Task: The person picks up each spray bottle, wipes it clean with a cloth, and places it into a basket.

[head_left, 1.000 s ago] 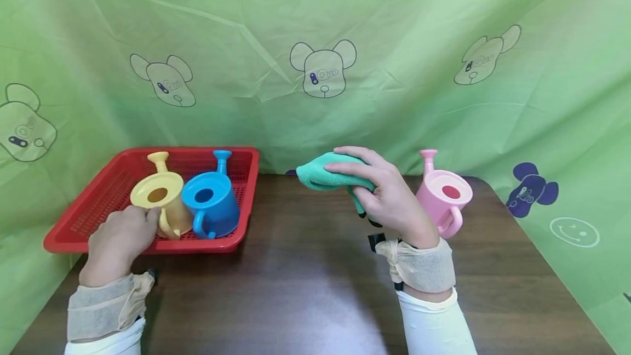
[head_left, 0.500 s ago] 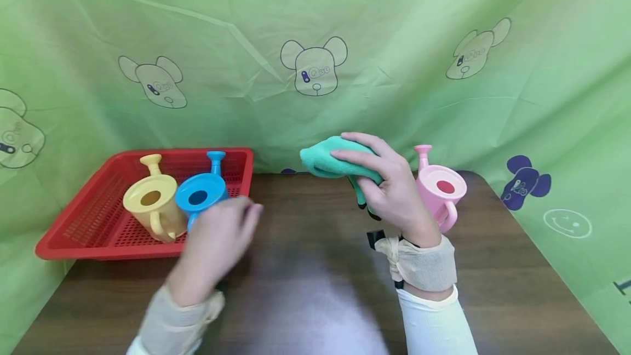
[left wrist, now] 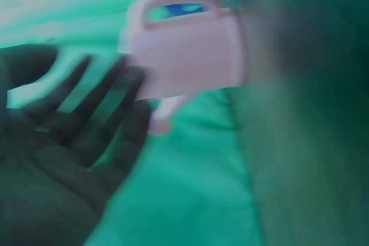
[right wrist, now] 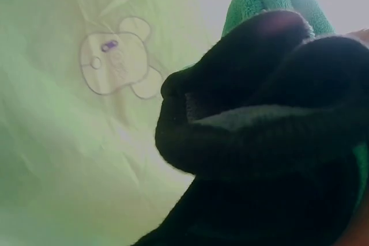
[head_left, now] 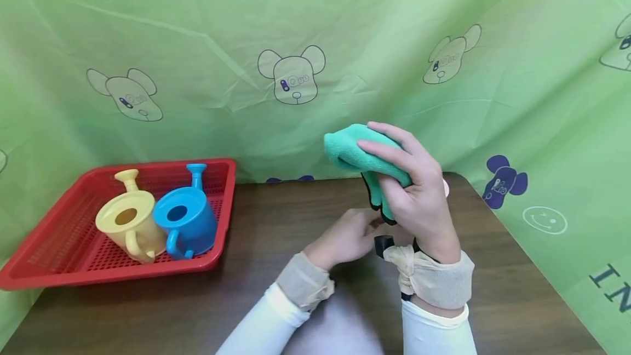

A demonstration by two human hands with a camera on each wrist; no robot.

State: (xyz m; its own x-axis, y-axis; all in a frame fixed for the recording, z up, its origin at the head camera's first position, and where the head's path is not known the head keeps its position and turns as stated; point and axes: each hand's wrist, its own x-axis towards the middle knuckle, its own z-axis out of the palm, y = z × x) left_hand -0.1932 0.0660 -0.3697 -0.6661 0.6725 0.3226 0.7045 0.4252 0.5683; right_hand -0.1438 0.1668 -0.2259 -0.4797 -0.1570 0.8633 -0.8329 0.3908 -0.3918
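My right hand [head_left: 419,193] grips a folded green cloth [head_left: 367,149] with dark edging, raised over the table. Its thumb lies below and fingers on top. In the right wrist view the cloth's fuzzy green folds [right wrist: 245,10] show above a dark, shadowed part. My left hand [head_left: 347,237] is low, passing beneath the right hand. Seen from the left wrist, this hand [left wrist: 63,136] has its fingers spread and extended, tips at the side of a pink watering can [left wrist: 184,56]. In the head view the right hand hides nearly all of that can.
A red plastic basket [head_left: 224,223] stands at the left of the brown wooden table [head_left: 276,207]. Inside it are a yellow watering can [head_left: 143,234] and a blue watering can [head_left: 199,223], side by side. A green printed curtain [head_left: 207,97] hangs behind the table.
My left hand has left the yellow watering can in the basket and swept right, below the right hand. The right hand has risen slightly with the cloth. The head view has turned right.
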